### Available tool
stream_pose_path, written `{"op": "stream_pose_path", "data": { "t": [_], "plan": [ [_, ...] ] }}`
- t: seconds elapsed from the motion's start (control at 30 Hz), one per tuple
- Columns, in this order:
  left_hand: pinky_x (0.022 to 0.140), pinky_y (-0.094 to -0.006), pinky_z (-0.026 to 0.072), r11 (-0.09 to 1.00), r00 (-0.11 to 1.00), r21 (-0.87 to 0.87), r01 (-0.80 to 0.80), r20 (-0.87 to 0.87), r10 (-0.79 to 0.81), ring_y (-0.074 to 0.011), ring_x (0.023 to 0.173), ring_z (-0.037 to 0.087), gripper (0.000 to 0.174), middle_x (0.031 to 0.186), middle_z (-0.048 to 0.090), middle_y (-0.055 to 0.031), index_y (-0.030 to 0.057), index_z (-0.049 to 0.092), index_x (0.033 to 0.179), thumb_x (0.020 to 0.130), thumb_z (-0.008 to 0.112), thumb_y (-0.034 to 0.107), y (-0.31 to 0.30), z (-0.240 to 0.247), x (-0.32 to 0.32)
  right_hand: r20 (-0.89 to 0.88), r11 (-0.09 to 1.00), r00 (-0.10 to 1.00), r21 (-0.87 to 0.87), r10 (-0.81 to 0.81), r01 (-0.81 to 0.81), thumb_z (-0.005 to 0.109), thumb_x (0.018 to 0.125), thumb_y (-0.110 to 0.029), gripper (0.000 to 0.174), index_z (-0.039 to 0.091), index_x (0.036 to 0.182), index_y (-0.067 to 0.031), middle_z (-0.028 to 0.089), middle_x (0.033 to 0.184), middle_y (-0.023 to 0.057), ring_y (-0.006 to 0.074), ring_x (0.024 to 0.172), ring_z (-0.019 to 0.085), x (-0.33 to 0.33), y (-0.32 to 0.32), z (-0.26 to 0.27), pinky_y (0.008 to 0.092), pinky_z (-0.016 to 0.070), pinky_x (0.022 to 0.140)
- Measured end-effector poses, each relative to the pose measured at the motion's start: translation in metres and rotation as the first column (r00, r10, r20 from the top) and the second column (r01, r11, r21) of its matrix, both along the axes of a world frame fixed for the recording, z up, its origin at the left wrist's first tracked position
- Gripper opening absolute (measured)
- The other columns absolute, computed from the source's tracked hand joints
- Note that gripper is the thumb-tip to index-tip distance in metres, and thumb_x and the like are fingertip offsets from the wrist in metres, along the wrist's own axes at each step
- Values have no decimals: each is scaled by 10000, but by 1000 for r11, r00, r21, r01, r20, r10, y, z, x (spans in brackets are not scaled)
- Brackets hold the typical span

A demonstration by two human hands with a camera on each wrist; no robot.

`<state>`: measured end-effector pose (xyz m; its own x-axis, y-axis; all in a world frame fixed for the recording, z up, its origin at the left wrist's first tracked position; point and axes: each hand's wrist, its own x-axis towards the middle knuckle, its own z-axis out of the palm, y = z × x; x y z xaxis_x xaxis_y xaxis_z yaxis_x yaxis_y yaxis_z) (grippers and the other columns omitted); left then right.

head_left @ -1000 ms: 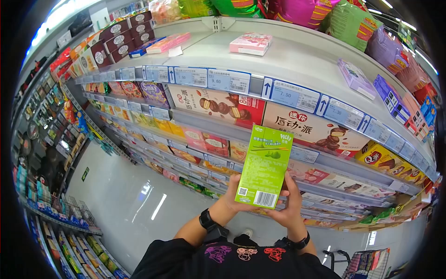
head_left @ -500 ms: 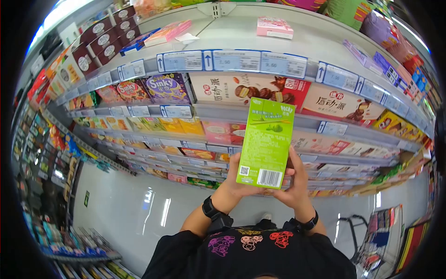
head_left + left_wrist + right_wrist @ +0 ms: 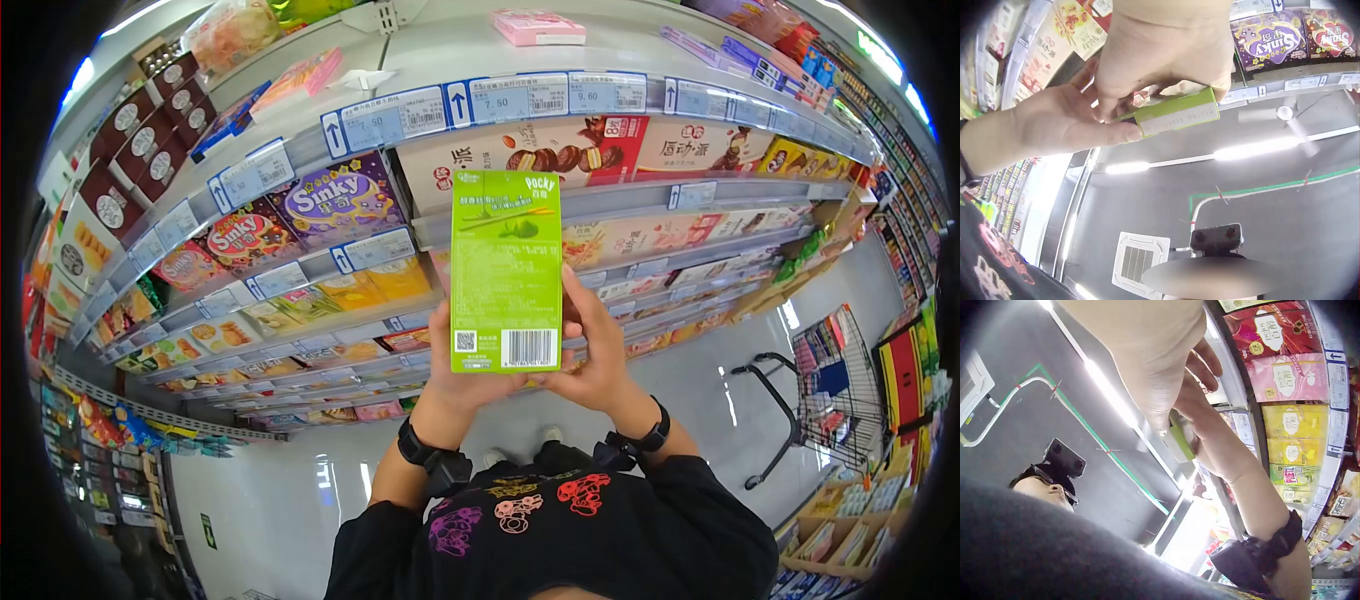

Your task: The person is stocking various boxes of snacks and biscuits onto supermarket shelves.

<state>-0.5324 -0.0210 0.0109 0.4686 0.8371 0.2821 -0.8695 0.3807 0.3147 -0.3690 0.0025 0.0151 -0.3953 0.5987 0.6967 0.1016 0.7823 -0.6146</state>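
Observation:
A green Pocky box (image 3: 507, 272) is held upright in both hands, its back with text, QR code and barcode facing the head camera. The left hand (image 3: 458, 362) grips the lower left edge, and the right hand (image 3: 592, 350) holds the lower right edge with thumb and fingers. In the left wrist view the box's narrow green end (image 3: 1179, 114) shows under the left hand (image 3: 1166, 53), with the right hand (image 3: 1066, 122) beside it. The right wrist view shows the box (image 3: 1180, 437) between the hands, mostly hidden by them.
Shelves of snack boxes curve across the front, with purple Sinky boxes (image 3: 338, 203) at left and a price-tag rail (image 3: 500, 100) above. A pink box (image 3: 540, 28) lies on the upper shelf. A shopping cart (image 3: 838, 390) stands at the right on the grey floor (image 3: 290, 490).
The head view has shifted toward the shelf's left part, with the Sinky boxes looking larger and more of the cart showing. Both hands keep hold of the green box, which now appears more upright.

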Motion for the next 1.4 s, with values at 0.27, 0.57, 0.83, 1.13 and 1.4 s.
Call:
{"op": "stream_pose_path", "data": {
  "t": [0.27, 0.57, 0.83, 1.13, 1.4],
  "plan": [
    [881, -542, 412, 1000, 999, 9, -10, 34, 10, -392, 1074, 488, 915, 1339, 347, -189, 80, 236, 1380, 725, 468, 676, -9, 15, -2, -48, 999, 998, 3, 43, -43, 760, 602, -200, 895, 303, 1351, -25, 492, 1176, 171, 314, 996, 522, -8, -5, 13, 367, 419, 851],
    [828, -523, 418, 993, 993, -24, -115, -11, 115, -393, 1051, 494, 943, 1321, 352, -200, 66, 250, 1370, 710, 454, 708, -8, 10, -4, -3, 996, 996, 20, 86, -86, 769, 599, -209, 914, 295, 1363, -43, 512, 1095, 155, 285, 945, 528, -6, 0, 21, 338, 438, 784],
    [842, -536, 413, 991, 991, 22, -135, 18, 135, -408, 1047, 485, 941, 1302, 365, -198, 59, 248, 1366, 709, 463, 698, -6, 12, -1, -10, 989, 996, 118, 91, -89, 777, 594, -212, 918, 300, 1358, -35, 516, 1106, 152, 270, 931, 540, -7, 8, 26, 326, 448, 768],
    [855, -566, 399, 986, 993, 124, -113, 60, 106, -441, 1065, 483, 897, 1304, 390, -187, 113, 230, 1385, 732, 451, 686, -2, 11, -4, 9, 990, 991, 61, 130, -131, 790, 584, -191, 896, 330, 1333, -10, 533, 1079, 141, 213, 861, 556, -11, 17, 18, 293, 470, 695],
    [835, -567, 423, 961, 981, 204, -186, -23, 195, -456, 1084, 472, 881, 1332, 371, -180, 118, 223, 1390, 746, 437, 681, -3, 17, -11, 12, 984, 986, 63, 168, -168, 793, 585, -179, 896, 328, 1332, -9, 541, 999, 116, 184, 808, 549, -21, 25, 15, 280, 466, 673]
  ]
}}
